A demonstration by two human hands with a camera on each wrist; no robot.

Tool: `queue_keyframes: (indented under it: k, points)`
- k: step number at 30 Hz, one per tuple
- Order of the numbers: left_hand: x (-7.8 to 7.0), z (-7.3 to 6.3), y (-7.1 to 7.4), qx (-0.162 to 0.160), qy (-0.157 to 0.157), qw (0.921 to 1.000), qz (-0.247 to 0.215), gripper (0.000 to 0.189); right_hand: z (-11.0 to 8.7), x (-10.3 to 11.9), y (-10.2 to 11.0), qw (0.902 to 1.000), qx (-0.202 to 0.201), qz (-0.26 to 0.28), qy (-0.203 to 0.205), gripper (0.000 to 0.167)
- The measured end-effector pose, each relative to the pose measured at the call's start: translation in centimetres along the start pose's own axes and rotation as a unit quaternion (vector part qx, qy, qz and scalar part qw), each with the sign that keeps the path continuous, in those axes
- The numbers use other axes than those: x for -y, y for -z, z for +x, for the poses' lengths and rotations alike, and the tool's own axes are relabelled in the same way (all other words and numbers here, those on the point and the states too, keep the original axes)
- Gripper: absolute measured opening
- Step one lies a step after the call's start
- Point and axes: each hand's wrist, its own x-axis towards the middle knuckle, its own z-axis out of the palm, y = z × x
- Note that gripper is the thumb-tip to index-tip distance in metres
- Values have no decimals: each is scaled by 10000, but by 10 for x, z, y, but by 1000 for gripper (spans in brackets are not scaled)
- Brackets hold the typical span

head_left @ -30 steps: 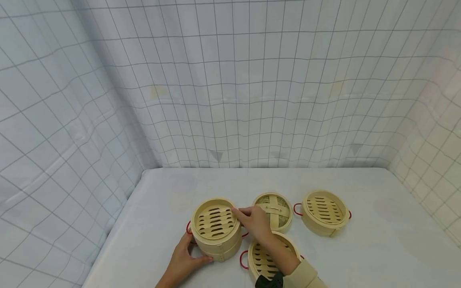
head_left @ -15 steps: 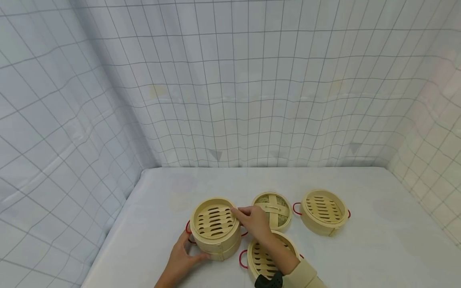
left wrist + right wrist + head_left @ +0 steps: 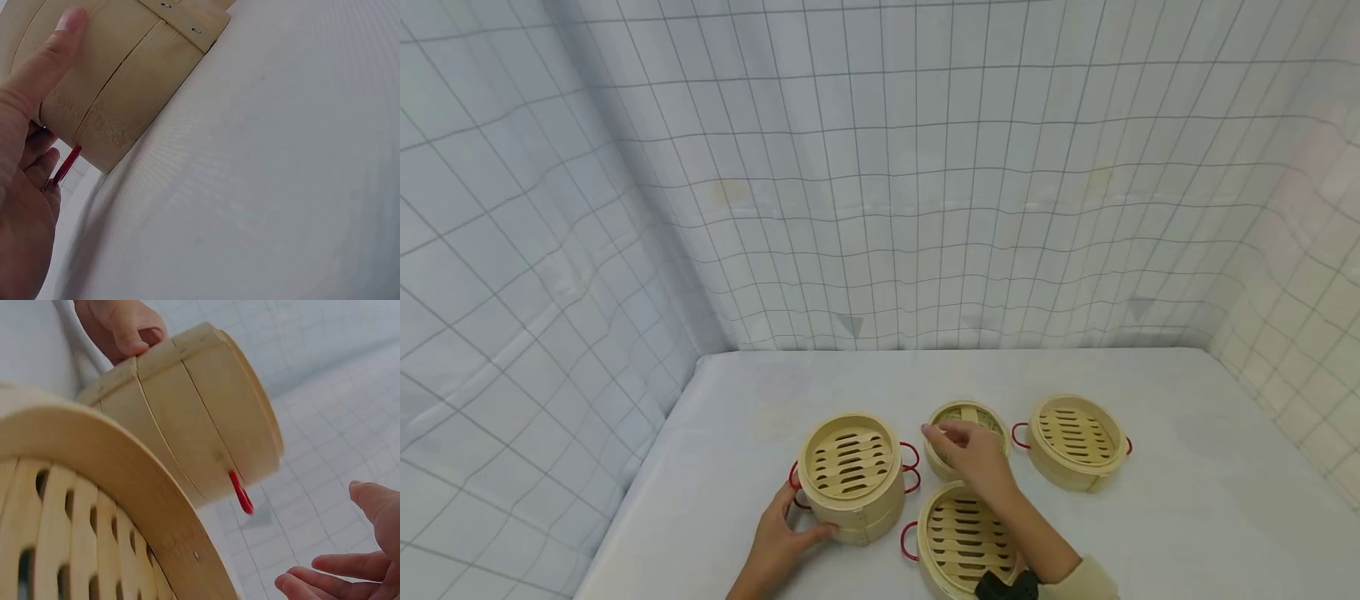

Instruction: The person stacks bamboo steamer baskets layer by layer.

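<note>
The two-tier steamer stack (image 3: 859,500) stands upright on the left-centre of the table (image 3: 760,400), directly right of the left hand (image 3: 778,537), whose grip is clasped round its near left side, thumb on the lower front wall, fingers reaching round by the handles. It is round, with no long axis, but its red handles (image 3: 917,452) set a line running roughly left to right. The right hand (image 3: 973,458) is apart from the stack, to its right; its grip is loose, thumb and fingers spread, holding nothing. In the head view it overlaps a lidded steamer (image 3: 967,412); whether it touches the lid, I cannot tell, and the contents are hidden. A front steamer (image 3: 970,546), a far-right steamer (image 3: 1067,475) and the stack's top tier lack lids, each showing a slotted floor
</note>
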Motion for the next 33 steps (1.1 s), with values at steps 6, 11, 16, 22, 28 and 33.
queue_keyframes:
  k: [6, 11, 16, 22, 28, 33]
  points:
    - [-3, -1, -1, 13, -37, 10000, -44, 86, -12, -36, 51, 9984, -528, -211, 79, 31]
    - [-5, -2, 0, -4, -4, 10000, 4, 87, -26, -67, 74, 9968, -207, -537, -554, 35]
    - [-4, -3, 1, -36, 13, 10000, 20, 87, -42, -89, 81, 9907, 664, -334, -1143, 37]
    - [-4, -3, 0, -25, 0, 10000, 53, 88, -57, -98, 81, 9781, 1357, 258, -1558, 43]
    - [-5, -3, 0, -39, -58, 10000, -11, 86, -64, -94, 76, 9670, 1773, 777, -1660, 50]
    - [-2, -2, -1, -64, -55, 10000, 20, 86, -66, -89, 71, 9659, 1915, 635, -1621, 50]
